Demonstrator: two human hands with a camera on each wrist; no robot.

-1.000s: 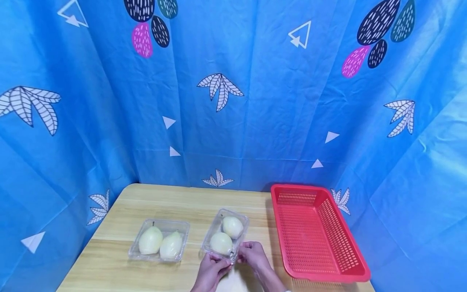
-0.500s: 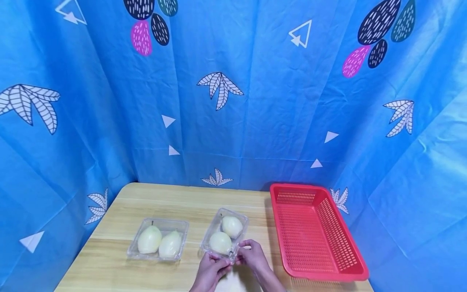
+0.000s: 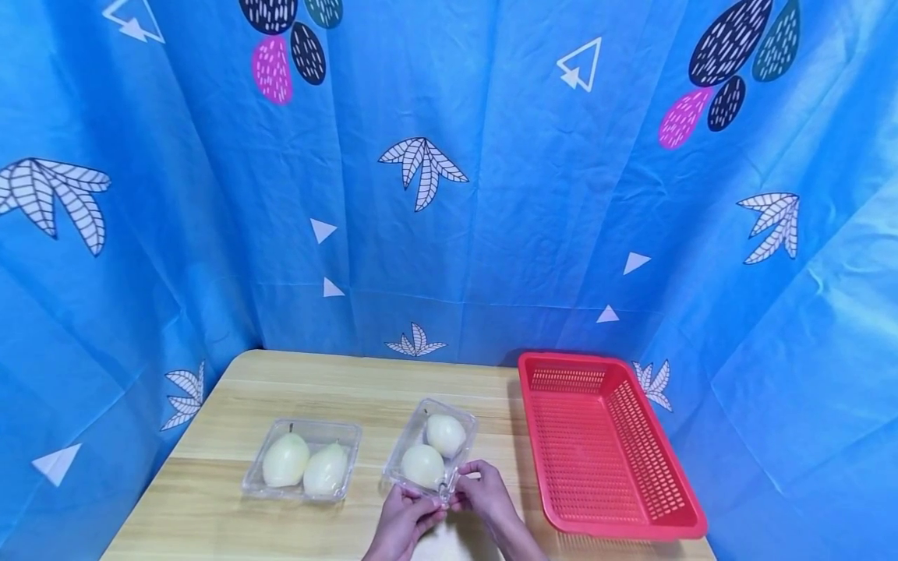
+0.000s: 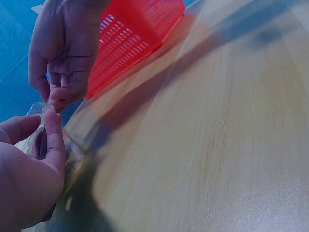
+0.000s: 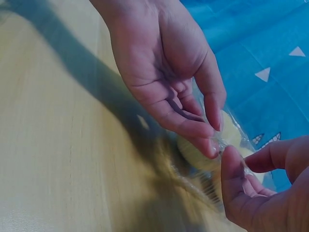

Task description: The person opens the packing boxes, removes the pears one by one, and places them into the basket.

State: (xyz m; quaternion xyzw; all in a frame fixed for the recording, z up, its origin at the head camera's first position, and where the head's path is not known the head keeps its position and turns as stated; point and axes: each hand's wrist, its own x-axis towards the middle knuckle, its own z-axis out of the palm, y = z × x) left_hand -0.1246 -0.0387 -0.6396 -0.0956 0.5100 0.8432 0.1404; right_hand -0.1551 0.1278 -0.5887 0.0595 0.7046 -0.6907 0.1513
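While both my hands meet at one end of it, the clear, rectangular plastic box (image 3: 403, 446) lies straight out beyond my fingers, near the middle of the pale wooden tabletop (image 3: 382, 375). Neither hand is nearer: my left hand (image 3: 401, 520) pinches the near short side between thumb and fingers, and my right hand (image 3: 486, 492) pinches the plastic at the near right corner, so the fingertips come close together. The box's long axis runs away from me, its far end pointing at the tabletop's far edge and swung somewhat to the right. Within it sit a pale, round near pear (image 3: 422, 467) and a matching far pear (image 3: 446, 435), set along that same axis. Whether the base is flat on the surface or lifted at my end, I cannot tell. Toward the left edge, a second clear plastic box (image 3: 317, 428) with two pears lies with its long axis roughly along the far edge; at the right edge stands the red, perforated plastic basket (image 3: 577, 448).
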